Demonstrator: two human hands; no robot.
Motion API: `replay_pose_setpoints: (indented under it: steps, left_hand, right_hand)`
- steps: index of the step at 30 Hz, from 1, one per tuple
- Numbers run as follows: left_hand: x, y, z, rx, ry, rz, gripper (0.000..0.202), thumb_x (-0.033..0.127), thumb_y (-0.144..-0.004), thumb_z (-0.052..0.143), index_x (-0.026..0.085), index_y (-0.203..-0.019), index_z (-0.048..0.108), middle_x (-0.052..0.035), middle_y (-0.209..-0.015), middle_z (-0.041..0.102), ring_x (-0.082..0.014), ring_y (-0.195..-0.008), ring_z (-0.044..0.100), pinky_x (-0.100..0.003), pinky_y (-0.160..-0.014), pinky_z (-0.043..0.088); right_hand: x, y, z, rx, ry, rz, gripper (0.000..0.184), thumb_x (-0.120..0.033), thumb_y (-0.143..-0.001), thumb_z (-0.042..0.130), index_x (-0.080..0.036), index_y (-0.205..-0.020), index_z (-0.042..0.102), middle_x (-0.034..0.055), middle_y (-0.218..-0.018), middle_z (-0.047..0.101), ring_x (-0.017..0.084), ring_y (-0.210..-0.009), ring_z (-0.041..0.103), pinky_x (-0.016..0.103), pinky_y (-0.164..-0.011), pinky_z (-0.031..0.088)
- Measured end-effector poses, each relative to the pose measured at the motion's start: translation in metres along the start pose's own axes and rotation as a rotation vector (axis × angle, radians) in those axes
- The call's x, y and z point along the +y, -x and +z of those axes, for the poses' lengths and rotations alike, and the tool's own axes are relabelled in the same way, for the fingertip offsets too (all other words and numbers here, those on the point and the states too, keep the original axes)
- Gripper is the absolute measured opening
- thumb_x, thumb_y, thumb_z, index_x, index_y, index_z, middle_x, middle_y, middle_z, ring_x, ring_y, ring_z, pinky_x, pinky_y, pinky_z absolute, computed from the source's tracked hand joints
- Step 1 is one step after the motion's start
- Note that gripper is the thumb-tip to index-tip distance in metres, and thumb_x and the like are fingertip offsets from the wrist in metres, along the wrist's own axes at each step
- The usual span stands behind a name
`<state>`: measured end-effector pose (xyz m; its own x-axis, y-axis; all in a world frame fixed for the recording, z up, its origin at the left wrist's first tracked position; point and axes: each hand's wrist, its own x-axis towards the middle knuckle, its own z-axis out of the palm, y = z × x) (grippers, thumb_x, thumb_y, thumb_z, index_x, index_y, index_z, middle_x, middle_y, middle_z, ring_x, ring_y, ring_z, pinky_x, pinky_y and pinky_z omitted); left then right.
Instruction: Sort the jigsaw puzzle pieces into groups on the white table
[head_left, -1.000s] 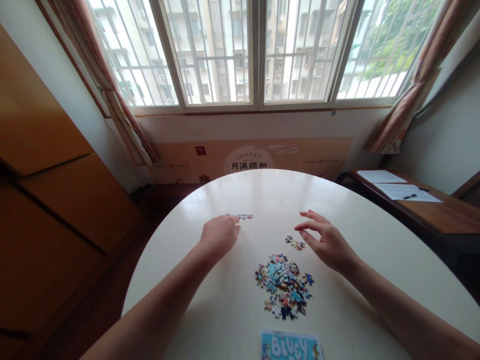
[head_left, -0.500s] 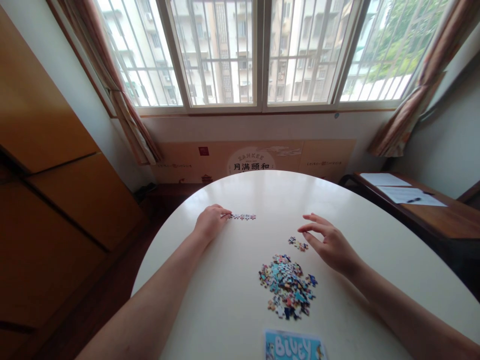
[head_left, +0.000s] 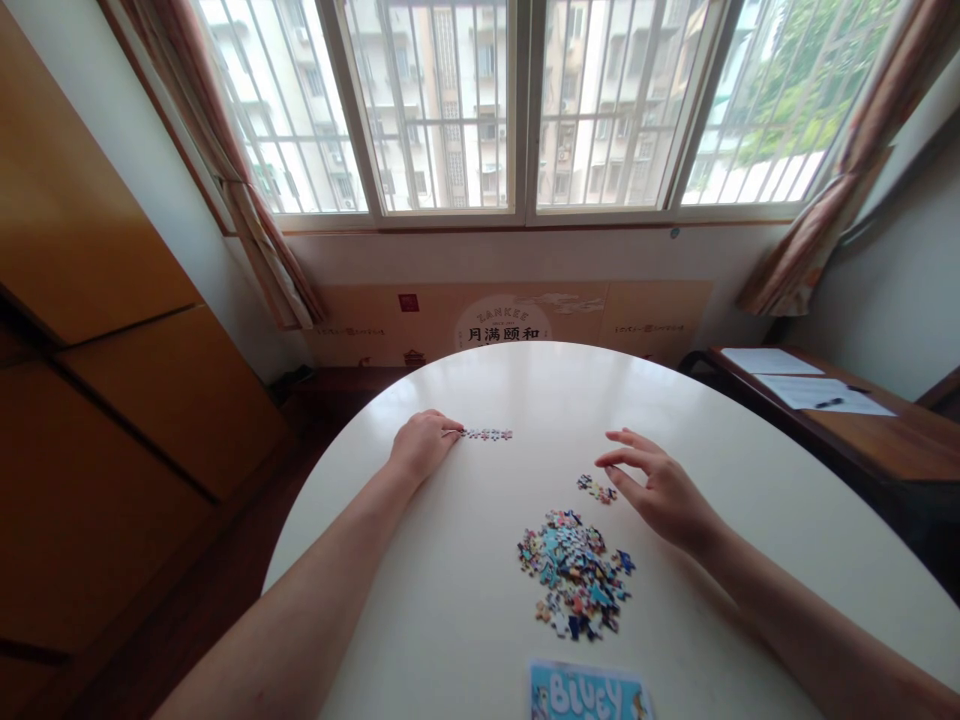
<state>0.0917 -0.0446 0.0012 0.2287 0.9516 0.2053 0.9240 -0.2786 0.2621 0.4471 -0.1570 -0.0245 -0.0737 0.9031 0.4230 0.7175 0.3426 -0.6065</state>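
Note:
My left hand [head_left: 426, 441] rests on the white round table [head_left: 450, 560], its fingertips pinched at the left end of a short joined row of jigsaw puzzle pieces [head_left: 491, 434]. The exact piece under those fingers is hidden. To the right, my right hand [head_left: 660, 485] hovers with its fingers apart and the thumb close to the index finger; I see nothing held there. Just left of its thumb lies a small cluster of puzzle pieces [head_left: 598, 488]. A larger heap of mixed, colourful loose pieces [head_left: 574, 570] sits closer to me.
A blue Bluey box or card [head_left: 589, 692] lies at the near side, cut off by the picture's bottom edge. Beyond the table on the right, a brown desk [head_left: 919, 440] carries paper sheets [head_left: 825, 393] and a pen. Wooden cabinets [head_left: 112, 430] stand on the left.

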Motion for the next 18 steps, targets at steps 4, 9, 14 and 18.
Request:
replay_pose_setpoints:
  steps: [4, 9, 14, 18]
  left_hand:
    - [-0.0016, -0.0007, 0.0007, -0.005, 0.009, 0.007, 0.028, 0.029, -0.089, 0.058, 0.028, -0.105, 0.081, -0.0022, -0.111, 0.073, -0.0206, -0.099, 0.066, -0.029, -0.092, 0.050]
    - [-0.0051, -0.0026, 0.0047, 0.006, 0.014, 0.007, 0.026, 0.029, -0.089, 0.060, 0.028, -0.104, 0.081, -0.0020, -0.110, 0.073, -0.0209, -0.099, 0.066, -0.028, -0.091, 0.051]
    - [-0.0054, -0.0032, 0.0058, 0.020, 0.026, -0.005, 0.025, 0.029, -0.088, 0.061, 0.028, -0.103, 0.081, -0.0022, -0.110, 0.073, -0.0216, -0.097, 0.067, -0.030, -0.088, 0.051]
    - [-0.0032, -0.0024, 0.0052, 0.015, 0.030, -0.010, 0.024, 0.028, -0.088, 0.062, 0.028, -0.103, 0.081, -0.0027, -0.111, 0.073, -0.0216, -0.097, 0.067, -0.030, -0.088, 0.051]
  right_hand:
    - [0.0011, 0.0002, 0.0003, -0.006, -0.004, 0.004, 0.023, -0.033, -0.090, 0.056, -0.025, -0.092, 0.078, 0.0111, -0.136, 0.062, 0.033, -0.139, 0.047, 0.060, -0.115, 0.037]
    - [0.0027, 0.0003, 0.0010, -0.006, -0.015, 0.009, 0.021, -0.034, -0.090, 0.058, -0.026, -0.092, 0.077, 0.0103, -0.136, 0.063, 0.034, -0.140, 0.046, 0.060, -0.115, 0.036]
    - [0.0032, 0.0001, 0.0008, -0.010, -0.021, 0.012, 0.021, -0.033, -0.090, 0.058, -0.027, -0.091, 0.077, 0.0098, -0.137, 0.063, 0.034, -0.140, 0.047, 0.060, -0.115, 0.036]
    - [0.0038, 0.0003, 0.0007, -0.021, -0.011, 0.012, 0.021, -0.033, -0.090, 0.057, -0.027, -0.093, 0.077, 0.0101, -0.138, 0.062, 0.033, -0.140, 0.046, 0.060, -0.116, 0.036]
